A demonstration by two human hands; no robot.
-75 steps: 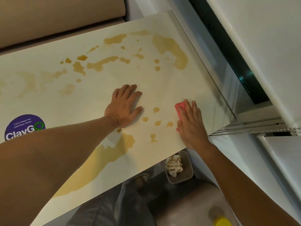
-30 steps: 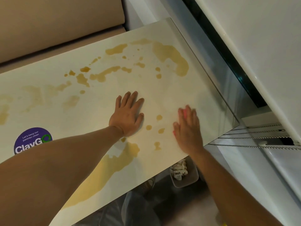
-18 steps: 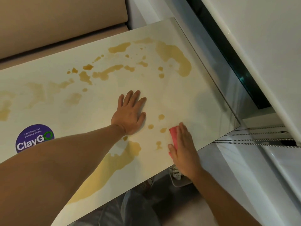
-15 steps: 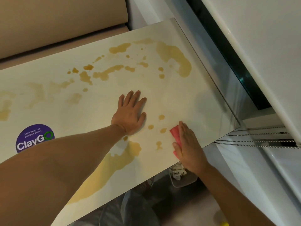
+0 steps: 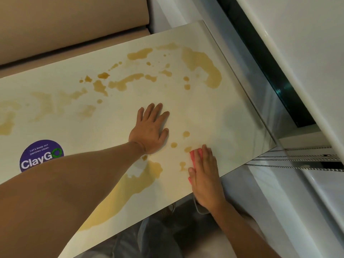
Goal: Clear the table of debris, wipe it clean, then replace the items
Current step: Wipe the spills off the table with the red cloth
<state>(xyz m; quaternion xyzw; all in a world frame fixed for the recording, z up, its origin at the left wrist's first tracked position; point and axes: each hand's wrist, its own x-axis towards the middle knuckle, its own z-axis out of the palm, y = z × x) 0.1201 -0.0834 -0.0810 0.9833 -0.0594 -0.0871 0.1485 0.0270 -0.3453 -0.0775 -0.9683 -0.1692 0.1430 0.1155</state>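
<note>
A cream table point(image 5: 232, 101) is spattered with brown liquid stains, among them a large curved one at the far right point(image 5: 202, 66) and a big puddle point(image 5: 121, 198) near the front edge. My left hand point(image 5: 150, 131) lies flat on the table, fingers straight. My right hand point(image 5: 203, 174) presses a pink cloth point(image 5: 195, 156) flat against the table near the front right edge, just right of several small drops point(image 5: 183, 141). Most of the cloth is hidden under the hand.
A round purple ClayGo sticker point(image 5: 41, 155) sits on the table at left. A beige padded bench point(image 5: 70, 28) runs behind the table. Below the front edge, a container rim point(image 5: 200, 211) peeks from under my wrist. Blind cords point(image 5: 297, 161) and a window frame lie to the right.
My right hand has slid the pink cloth back and forth along the front right part of the table, ending nearer the small drops. The left hand has stayed flat in place.
</note>
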